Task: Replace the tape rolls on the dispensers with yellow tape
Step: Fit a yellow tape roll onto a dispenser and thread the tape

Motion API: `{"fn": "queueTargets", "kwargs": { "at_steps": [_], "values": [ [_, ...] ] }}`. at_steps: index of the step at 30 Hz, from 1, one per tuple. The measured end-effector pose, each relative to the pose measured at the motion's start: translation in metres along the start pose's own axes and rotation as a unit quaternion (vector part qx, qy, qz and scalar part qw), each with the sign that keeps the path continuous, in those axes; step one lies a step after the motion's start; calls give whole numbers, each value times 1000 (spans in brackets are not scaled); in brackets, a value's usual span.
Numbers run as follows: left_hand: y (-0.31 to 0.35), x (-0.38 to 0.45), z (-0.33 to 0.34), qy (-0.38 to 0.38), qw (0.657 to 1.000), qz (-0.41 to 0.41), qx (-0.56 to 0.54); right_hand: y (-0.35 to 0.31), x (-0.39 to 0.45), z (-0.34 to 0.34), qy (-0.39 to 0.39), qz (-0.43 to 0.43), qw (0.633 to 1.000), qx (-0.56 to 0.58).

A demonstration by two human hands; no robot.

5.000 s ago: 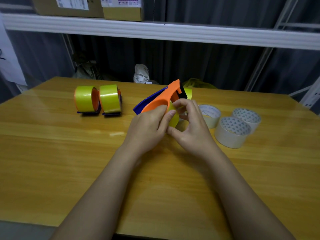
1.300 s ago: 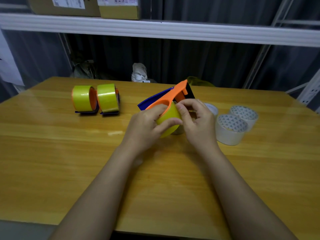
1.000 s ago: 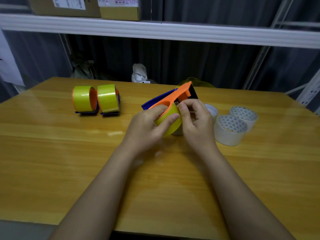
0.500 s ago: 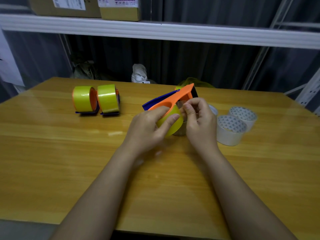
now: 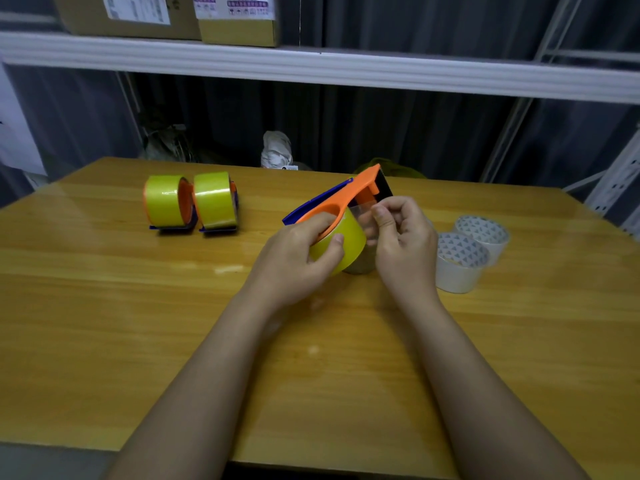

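the left hand point(image 5: 294, 258) gripped the yellow tape roll point(image 5: 341, 244) in the orange dispenser point(image 5: 341, 202), at the middle of the frame. just to its right, the right hand point(image 5: 403, 244) pinched a tape end that was hard to make out. a roll behind the hands was mostly hidden. two loaded dispensers point(image 5: 190, 204) stood at the upper left of the table point(image 5: 104, 323), two white rolls point(image 5: 467, 251) near its right edge. the lower table had open room.
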State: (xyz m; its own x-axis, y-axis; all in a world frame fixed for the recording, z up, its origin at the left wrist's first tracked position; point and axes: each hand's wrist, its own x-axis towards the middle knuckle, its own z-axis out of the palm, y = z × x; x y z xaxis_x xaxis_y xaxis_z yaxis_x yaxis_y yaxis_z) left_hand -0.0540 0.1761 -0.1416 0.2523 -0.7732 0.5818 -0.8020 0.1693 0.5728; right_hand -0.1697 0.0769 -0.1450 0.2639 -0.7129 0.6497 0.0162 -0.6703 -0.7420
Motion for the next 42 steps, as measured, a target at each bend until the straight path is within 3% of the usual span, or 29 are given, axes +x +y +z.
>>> {"fn": "queueTargets", "kwargs": {
  "at_steps": [7,18,26,42],
  "values": [
    [-9,2,0,21,999,8,36,1,-3,2,-15,-10,999,-37],
    [-9,3,0,32,998,28,36,4,1,-1,4,48,999,-24],
    [-7,3,-1,51,996,45,50,4,2,-4,10,29,999,-41],
    [-5,4,-1,32,996,69,42,3,4,-6,39,58,998,-6]
  ]
}}
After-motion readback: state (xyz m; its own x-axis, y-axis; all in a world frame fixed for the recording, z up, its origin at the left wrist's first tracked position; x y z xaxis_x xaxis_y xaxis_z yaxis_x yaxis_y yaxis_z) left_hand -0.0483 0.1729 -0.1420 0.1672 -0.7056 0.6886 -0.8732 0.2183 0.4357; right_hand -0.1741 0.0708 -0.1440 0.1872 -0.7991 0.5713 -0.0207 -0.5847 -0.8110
